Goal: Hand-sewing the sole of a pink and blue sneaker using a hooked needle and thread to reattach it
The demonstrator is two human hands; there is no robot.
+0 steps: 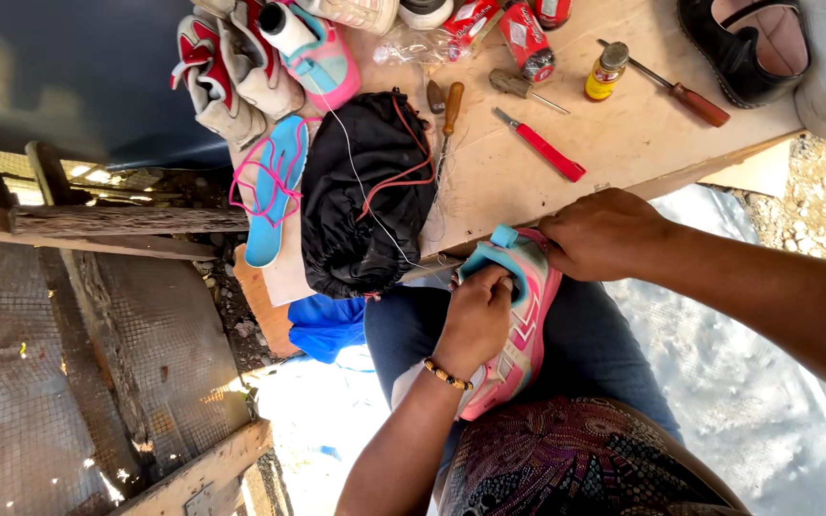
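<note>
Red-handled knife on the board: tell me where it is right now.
In the head view, the red-handled knife lies on the wooden board, above the right hand, between the wooden-handled awl and the yellow bottle.

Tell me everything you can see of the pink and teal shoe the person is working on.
The shoe is a small sneaker, pink with teal trim and white stripes on its side, seemingly of synthetic fabric. It lies on the person's lap over blue jeans, just below the edge of the wooden table. A teal strap or tab stands up at its far end. The left hand reaches into the opening; the right hand grips the far end. A white thread runs toward it from the table.
</note>
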